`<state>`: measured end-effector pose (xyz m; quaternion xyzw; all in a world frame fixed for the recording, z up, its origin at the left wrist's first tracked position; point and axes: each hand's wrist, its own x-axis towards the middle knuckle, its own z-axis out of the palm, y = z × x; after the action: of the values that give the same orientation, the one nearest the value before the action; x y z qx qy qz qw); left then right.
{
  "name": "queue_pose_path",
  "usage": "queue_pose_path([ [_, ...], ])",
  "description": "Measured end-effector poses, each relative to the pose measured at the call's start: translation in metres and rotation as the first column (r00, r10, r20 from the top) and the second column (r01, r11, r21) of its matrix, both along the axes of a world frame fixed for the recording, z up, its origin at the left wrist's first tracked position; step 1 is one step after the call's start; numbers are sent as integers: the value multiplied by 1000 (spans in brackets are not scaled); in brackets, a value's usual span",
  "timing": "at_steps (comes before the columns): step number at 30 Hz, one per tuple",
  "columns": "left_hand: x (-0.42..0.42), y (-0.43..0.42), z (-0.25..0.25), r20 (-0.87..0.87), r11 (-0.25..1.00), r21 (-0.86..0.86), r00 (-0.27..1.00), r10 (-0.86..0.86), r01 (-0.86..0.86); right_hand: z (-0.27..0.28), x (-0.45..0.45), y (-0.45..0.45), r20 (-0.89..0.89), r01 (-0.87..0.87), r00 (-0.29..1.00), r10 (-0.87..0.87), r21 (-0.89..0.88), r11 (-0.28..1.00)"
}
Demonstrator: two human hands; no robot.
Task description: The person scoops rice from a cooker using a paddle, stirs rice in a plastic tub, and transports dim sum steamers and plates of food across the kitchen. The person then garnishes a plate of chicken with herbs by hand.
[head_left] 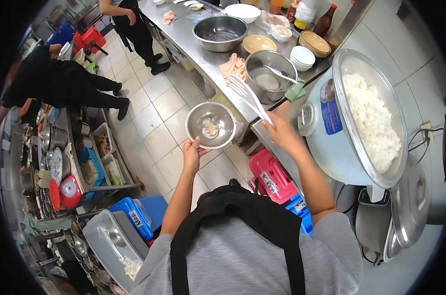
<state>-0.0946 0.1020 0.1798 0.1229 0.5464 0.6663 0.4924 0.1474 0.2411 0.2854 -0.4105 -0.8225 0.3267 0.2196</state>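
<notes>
Tiled floor (159, 128) fills the middle of the frame, with a steel counter (180, 30) running along the top and two people (61, 81) in dark clothes standing at upper left. Left of the lower centre, the left forearm rises nearly straight toward the middle, and the left hand (191, 153) is clamped on the near rim of a metal bowl (194, 119), thumb over the edge and fingers beneath. That bowl sits at the centre of the frame, held above the floor, tilted so its inside shows, with a small clump of rice (210, 129) at the bottom. On the right, the other arm is bent, its forearm slanting up and leftward, and the right hand (281, 131) is closed around the handle of a white fork (252, 99). Its prongs point to the upper left, well apart from the bowl, and overlap the view of a pink cloth (229, 66) and the left edge of a pot (270, 59); whether they touch either, I cannot tell. At right stands a large cooker (317, 150) heaped with white rice, just beside the right forearm. Below the fork lies a red box (268, 164).
</notes>
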Motion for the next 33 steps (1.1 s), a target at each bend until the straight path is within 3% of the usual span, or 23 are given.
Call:
queue_pose_path([
  [4,12,20,-13,5,1000,5,1000,9,-9,-40,-14,-12,262,257,930,-257,31,966],
  [6,12,27,-18,19,1000,9,1000,19,-19,-65,-22,-22,165,235,955,-245,81,969],
  [8,8,31,-18,13,1000,-22,1000,-10,10,-48,-38,-44,121,-67,991,53,118,991],
  [12,-14,25,-24,-5,994,-75,997,-80,79,3,-50,-59,131,-2,991,-14,124,992],
  [14,-28,21,-16,18,992,-90,996,-87,88,23,-46,-59,258,90,963,-82,-21,996],
  [15,-40,17,-19,-22,991,-101,995,-93,90,30,-36,-57,221,102,971,-93,-29,994],
  [16,-50,11,-17,-37,993,-90,996,-76,72,65,-23,-59,54,176,984,-169,-206,963],
  [17,-59,14,28,-139,984,-139,982,-128,109,114,-1,-62,-113,273,938,-328,-341,899],
  [19,-80,15,45,-259,990,-19,956,-139,139,155,40,-66,-169,502,807,-566,-310,807],
  [20,-93,19,50,-251,991,7,959,-128,134,182,63,-68,2,662,738,-674,-194,724],
  [21,-91,29,75,-265,982,63,951,-157,180,194,93,-70,0,710,704,-710,-6,704],
  [22,-83,42,99,-269,984,83,954,-128,155,202,120,-71,30,771,591,-806,274,575],
  [24,-72,68,129,-273,957,203,951,-147,206,240,144,-68,299,829,276,-913,407,384],
  [25,-67,83,142,-268,947,235,951,-155,221,238,162,-72,290,834,263,-920,412,368],
  [27,-47,105,169,-240,945,266,962,-127,191,229,199,-77,322,748,376,-869,448,490],
  [28,-41,112,176,-241,942,274,962,-129,195,236,204,-77,315,750,372,-873,452,483],
  [30,-31,126,191,-157,927,308,973,-171,213,254,212,-74,433,744,633,-641,-114,658],
  [32,-6,128,209,-121,947,291,987,-108,139,252,223,-72,449,707,642,-621,-33,707],
  [33,3,129,212,-103,946,301,991,-91,118,256,224,-72,549,669,588,-594,82,739],
])
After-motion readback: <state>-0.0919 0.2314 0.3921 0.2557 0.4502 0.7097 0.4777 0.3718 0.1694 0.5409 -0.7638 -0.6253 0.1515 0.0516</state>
